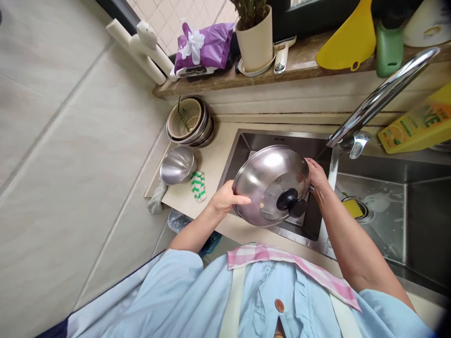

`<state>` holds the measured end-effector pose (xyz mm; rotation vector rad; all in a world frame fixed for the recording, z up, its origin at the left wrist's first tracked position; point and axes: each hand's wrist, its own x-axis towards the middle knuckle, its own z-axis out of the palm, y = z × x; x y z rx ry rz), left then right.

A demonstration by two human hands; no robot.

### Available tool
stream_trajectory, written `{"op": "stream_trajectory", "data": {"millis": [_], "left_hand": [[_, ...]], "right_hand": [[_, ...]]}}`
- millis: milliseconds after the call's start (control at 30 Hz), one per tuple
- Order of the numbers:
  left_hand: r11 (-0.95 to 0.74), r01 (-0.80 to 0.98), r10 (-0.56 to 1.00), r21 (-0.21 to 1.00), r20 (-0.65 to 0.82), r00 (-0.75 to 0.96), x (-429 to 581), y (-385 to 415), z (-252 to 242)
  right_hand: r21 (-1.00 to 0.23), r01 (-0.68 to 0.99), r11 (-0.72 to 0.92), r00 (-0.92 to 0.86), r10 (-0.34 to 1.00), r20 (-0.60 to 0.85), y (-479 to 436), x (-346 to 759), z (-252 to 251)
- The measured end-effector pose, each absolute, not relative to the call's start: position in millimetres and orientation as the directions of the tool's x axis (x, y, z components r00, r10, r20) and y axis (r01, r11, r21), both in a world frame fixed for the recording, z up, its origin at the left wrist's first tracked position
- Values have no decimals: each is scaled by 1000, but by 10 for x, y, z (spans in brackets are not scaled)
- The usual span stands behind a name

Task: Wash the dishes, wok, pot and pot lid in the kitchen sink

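A shiny steel pot lid (252, 176) with a round glass window and a black knob (292, 202) is held tilted over the left sink basin (313, 220). My left hand (225, 199) grips its left rim, thumb on top and the other fingers underneath. At the opposite rim, my right hand (317, 176) is closed, with its fingers mostly hidden behind the edge. A small dark, textured bit shows beside those fingers; I cannot make out what it is.
A chrome faucet (373, 103) rises between the basins. In the right basin (384, 188) lies a yellow sponge (352, 209) by the drain. Left of the sink are a steel bowl (178, 164), a green-striped cloth (199, 187) and stacked colanders (185, 119). A yellow detergent bottle (416, 122) leans at right.
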<state>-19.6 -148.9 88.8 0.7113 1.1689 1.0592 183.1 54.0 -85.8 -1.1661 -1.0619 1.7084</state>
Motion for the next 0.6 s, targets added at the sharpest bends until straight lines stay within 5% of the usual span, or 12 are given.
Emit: {"op": "stream_trajectory", "data": {"millis": [67, 167, 300, 600], "left_hand": [[358, -268, 929, 894, -371, 4, -149, -1468, 934], [351, -197, 927, 915, -369, -64, -134, -1446, 906], [339, -47, 916, 940, -341, -213, -161, -1413, 791], [348, 155, 924, 924, -311, -223, -58, -1347, 709]], "right_hand": [[-979, 15, -204, -223, 954, -202, 502, 1838, -823], [-934, 311, 174, -172, 977, 125, 416, 1837, -573], [-757, 331, 563, -309, 823, 477, 342, 1704, 18], [-554, 282, 783, -702, 562, 437, -181, 1213, 754]]}}
